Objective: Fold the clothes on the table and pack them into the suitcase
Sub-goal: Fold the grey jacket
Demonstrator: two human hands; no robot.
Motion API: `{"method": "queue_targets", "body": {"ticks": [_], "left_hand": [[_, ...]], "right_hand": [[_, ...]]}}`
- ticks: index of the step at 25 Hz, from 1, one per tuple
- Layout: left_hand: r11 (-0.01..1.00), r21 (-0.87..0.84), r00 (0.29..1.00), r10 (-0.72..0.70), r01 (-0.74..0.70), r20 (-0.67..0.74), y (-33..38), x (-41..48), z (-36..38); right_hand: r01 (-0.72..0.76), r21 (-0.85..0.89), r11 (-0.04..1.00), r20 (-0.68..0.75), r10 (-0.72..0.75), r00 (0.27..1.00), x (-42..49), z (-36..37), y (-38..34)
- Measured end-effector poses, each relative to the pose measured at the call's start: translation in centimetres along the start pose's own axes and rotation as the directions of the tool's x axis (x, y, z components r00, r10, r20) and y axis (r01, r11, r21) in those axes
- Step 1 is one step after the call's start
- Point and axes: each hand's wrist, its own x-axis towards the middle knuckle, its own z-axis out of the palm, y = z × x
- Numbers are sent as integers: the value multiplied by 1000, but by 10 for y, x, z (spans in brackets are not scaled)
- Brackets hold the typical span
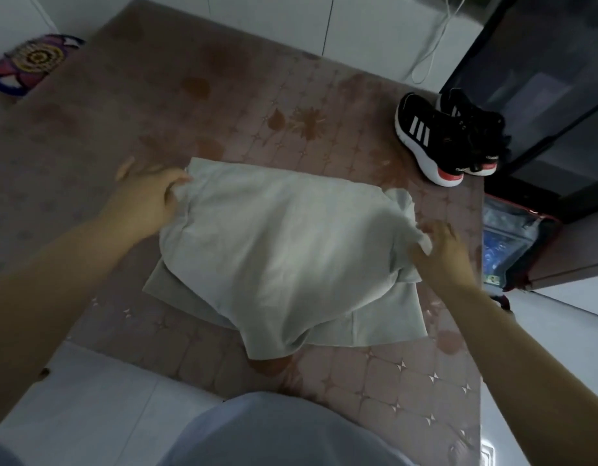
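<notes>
- The pale grey-green shirt (277,250) lay in the middle of the table (156,105), part folded. Its upper layer was doubled over a lower one that stuck out along the near and right edges.
- The left hand (146,193) had its fingers curled round the shirt's far left corner, gripping the cloth where it bunched.
- The right hand (449,253) was at the shirt's right edge, by the sleeve. A flap of cloth lay over the thumb, so it seemed to pinch the edge, though blur hid the fingertips and made that grip less certain.
- The shirt looked thin, light and limp. It sagged and billowed between the two hands and kept no shape of its own.
- Cloth like this would probably slide easily over the smooth patterned table cover, and a loose fold could slip open if it were lifted by one point only.
- The best holds appeared to be paired corners or a folded edge, taken with both hands well apart so the layers stayed together. A flat palm could press out the trapped air.
- The suitcase (543,220) stood open beyond the table's right edge, well apart from the shirt. The folded bundle would need support from underneath on the way over.
- A pair of black sneakers (449,136) sat on the far right of the table, near the suitcase side and apart from the shirt.
</notes>
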Motion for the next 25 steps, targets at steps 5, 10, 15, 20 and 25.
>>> {"method": "queue_targets", "body": {"ticks": [5, 10, 15, 20, 25], "left_hand": [[995, -11, 983, -93, 96, 156, 18, 71, 26], [935, -146, 860, -227, 324, 456, 7, 90, 61], [956, -108, 912, -220, 272, 347, 18, 106, 27], [982, 88, 964, -184, 170, 194, 70, 113, 11], [962, -77, 926, 273, -261, 262, 165, 65, 44]], "right_hand": [[-437, 400, 806, 201, 388, 900, 65, 0, -23], [-528, 332, 781, 370, 407, 835, 74, 11, -25], [-352, 561, 749, 256, 248, 935, 80, -22, -13], [-379, 407, 831, 116, 364, 924, 101, -32, 6], [117, -66, 991, 40, -115, 993, 30, 23, -26]]}}
